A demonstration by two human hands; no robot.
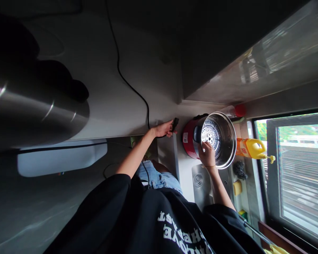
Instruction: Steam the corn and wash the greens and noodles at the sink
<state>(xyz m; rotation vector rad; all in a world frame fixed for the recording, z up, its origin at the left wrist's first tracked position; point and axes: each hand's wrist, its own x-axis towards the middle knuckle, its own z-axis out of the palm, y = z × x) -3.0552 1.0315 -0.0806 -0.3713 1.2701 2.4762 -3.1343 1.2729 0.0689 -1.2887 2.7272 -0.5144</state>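
Observation:
My left hand [164,128] is closed round a black plug [175,124], whose black cord [119,67] trails off across a pale surface. My right hand [208,154] grips the near rim of a shiny steel pot [226,137]. The pot is tipped toward me, and a perforated steamer plate [210,134] shows inside it. It sits against a red cooker body [188,141] on the counter. My black printed shirt and blue jeans fill the lower middle of the view.
A steel sink [201,183] lies beside the cooker. A yellow oil bottle [250,148], a red-capped bottle [235,111], a black scrubber [240,169] and a yellow sponge [237,187] line the window [299,176] side. A large shiny metal body [29,106] looms at the left.

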